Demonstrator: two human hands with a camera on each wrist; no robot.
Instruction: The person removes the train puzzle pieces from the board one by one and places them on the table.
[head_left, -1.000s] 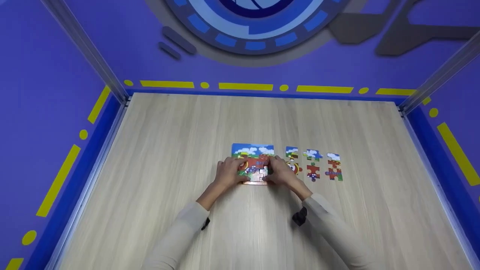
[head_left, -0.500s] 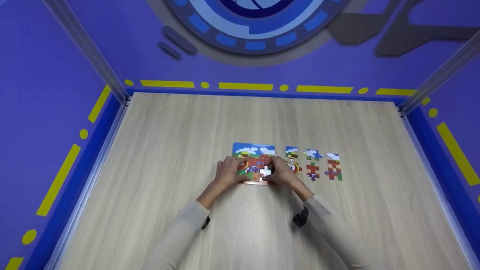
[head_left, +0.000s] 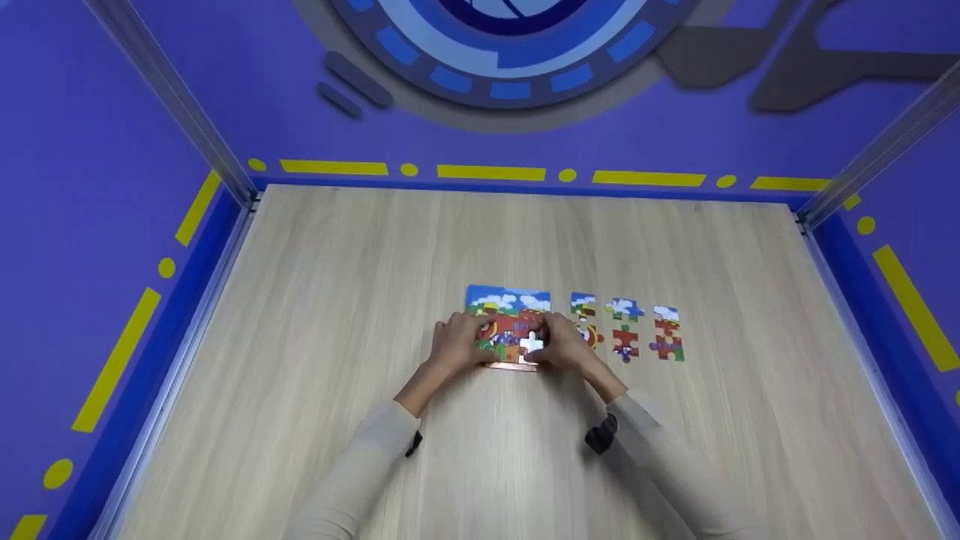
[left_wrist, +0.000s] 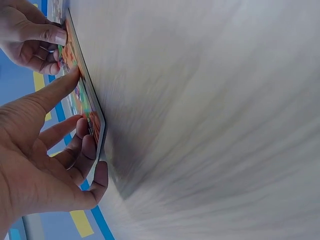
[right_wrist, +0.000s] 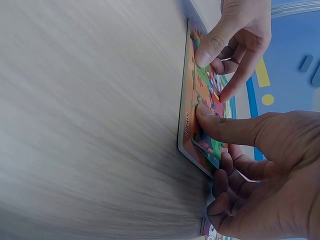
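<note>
A colourful jigsaw puzzle (head_left: 507, 298) in a shallow tray (right_wrist: 183, 120) lies on the table between my hands. My left hand (head_left: 456, 343) holds its left side; in the left wrist view the thumb (left_wrist: 74, 76) rests on the picture and the other fingers bend at the side edge. My right hand (head_left: 568, 346) pinches a puzzle piece (right_wrist: 212, 145) at the lower right corner, thumb on its near side and fingers at its outer side. That piece sits slightly raised and tilted over the tray, and shines white in the head view. My fingers hide parts of both sides.
Right of the tray, several loose puzzle pieces (head_left: 625, 342) lie in two rows on the wooden table (head_left: 360, 285). The nearest, a piece with a round face (head_left: 587, 335), is partly behind my right hand. Blue walls (head_left: 480, 135) enclose the table's back and sides.
The tray has shifted slightly right and away. The glare has left the bottom middle pieces and now lies on the lower right piece. Both hands stay almost where they were.
</note>
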